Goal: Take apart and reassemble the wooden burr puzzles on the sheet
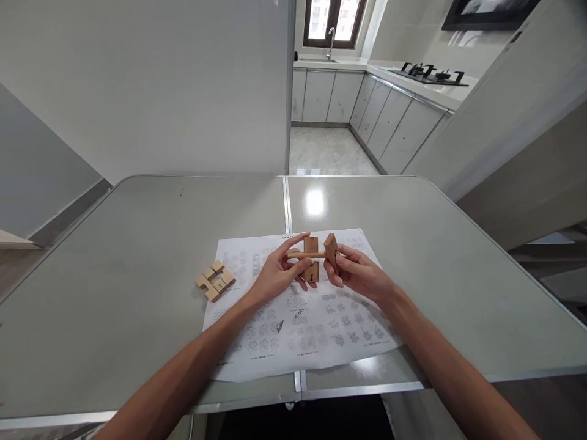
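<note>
My left hand (pixel 287 267) is closed around a flat wooden puzzle block (pixel 311 244) with dark marks on it. A thin wooden rod (pixel 305 255) runs sideways across that block. Between the fingers of my right hand (pixel 355 269) is a second wooden block (pixel 331 247), tilted, touching or close to the rod's right end. Whether the rod enters this block I cannot tell. Both hands are raised over a white instruction sheet (pixel 275 360) printed with small assembly drawings. Left of the sheet's middle lie several interlocked wooden puzzle pieces (pixel 214 281), partly over its edge.
A grey-green folding table (pixel 151 256) with a metal-edged seam down its middle carries everything. Beyond it stand a white wall panel (pixel 183 91) and a kitchen with a counter, a tap (pixel 331 40) and a gas hob (pixel 428 74).
</note>
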The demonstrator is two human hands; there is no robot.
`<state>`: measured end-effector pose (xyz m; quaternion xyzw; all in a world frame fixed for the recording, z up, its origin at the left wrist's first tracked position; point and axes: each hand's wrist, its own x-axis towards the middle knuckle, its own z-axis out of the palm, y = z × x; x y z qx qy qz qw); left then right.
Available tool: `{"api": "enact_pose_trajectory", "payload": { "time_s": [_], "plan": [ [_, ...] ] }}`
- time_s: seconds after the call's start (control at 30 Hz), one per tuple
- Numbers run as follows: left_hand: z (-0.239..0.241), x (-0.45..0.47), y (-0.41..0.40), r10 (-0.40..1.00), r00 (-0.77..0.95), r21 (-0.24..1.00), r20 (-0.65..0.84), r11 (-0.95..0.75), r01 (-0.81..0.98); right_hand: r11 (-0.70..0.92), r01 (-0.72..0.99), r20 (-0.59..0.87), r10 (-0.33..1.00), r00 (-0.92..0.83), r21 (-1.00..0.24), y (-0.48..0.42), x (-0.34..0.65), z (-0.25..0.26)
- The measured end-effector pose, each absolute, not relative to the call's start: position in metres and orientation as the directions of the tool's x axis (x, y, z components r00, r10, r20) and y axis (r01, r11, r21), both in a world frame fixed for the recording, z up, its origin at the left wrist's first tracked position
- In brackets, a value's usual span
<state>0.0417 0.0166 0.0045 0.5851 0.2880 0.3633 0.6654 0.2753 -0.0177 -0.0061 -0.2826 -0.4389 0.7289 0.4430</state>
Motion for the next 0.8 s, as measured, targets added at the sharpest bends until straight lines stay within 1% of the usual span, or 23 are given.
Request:
{"api": "enact_pose_trajectory", "payload": {
  "time_s": [0.13, 0.27, 0.47, 0.67, 0.8],
  "plan": [
    [0.007, 0.039, 0.020, 0.793, 0.609, 0.980, -0.021, 0.136, -0.144, -0.221, -0.377, -0.036, 0.897, -0.440, -0.899, -0.018, 0.276, -0.008],
    [0.003, 0.037, 0.023, 0.749, 0.662, 0.967, -0.039, 0.196, -0.164, -0.207, -0.370, -0.020, 0.893, -0.449, -0.906, -0.016, 0.276, -0.010],
    [-0.007, 0.035, 0.029, 0.673, 0.737, 0.914, -0.065, 0.337, -0.227, -0.212, -0.379, -0.020, 0.893, -0.450, -0.901, -0.016, 0.275, -0.009],
    [-0.004, 0.033, 0.029, 0.642, 0.763, 0.890, -0.073, 0.388, -0.241, -0.246, -0.394, -0.018, 0.866, -0.500, -0.886, -0.017, 0.274, -0.007],
    [-0.001, 0.034, 0.026, 0.610, 0.789, 0.876, -0.074, 0.418, -0.241, -0.243, -0.353, -0.019, 0.847, -0.532, -0.903, -0.017, 0.269, -0.011]
  ]
}}
